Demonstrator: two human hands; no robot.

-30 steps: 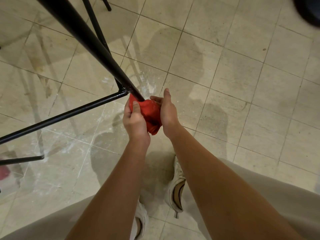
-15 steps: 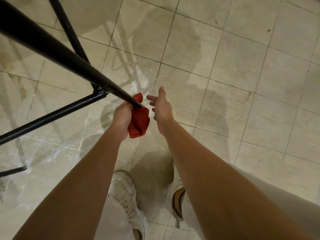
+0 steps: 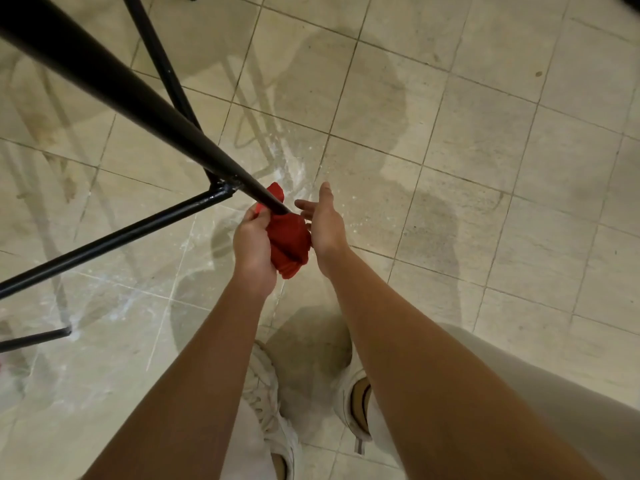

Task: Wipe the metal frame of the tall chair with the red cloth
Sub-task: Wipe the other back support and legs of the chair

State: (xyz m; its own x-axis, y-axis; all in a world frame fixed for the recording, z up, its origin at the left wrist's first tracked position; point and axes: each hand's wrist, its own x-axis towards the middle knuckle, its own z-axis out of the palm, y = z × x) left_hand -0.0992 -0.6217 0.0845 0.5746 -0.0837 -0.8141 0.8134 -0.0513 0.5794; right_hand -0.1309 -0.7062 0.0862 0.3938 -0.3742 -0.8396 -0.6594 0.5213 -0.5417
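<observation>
The tall chair's black metal frame (image 3: 114, 95) fills the upper left: one thick leg slants down to the centre, and thin crossbars (image 3: 114, 233) join it at a welded corner. The red cloth (image 3: 289, 237) is bunched around the lower end of that leg, just past the corner. My left hand (image 3: 254, 242) grips the cloth from the left, fingers curled into it. My right hand (image 3: 323, 223) is beside the cloth on its right, fingers straight, palm toward the cloth; whether it touches is unclear. The foot of the leg is hidden by the cloth.
Beige floor tiles (image 3: 485, 150) with white scuff marks lie under the chair. My two white shoes (image 3: 356, 407) stand at the bottom centre. Another thin black leg (image 3: 152, 43) runs up at the top left. A short bar end (image 3: 38, 336) shows at the left edge.
My right hand came off the cloth and has stayed open beside it. My left hand keeps gripping the cloth low on the leg. The view shifted.
</observation>
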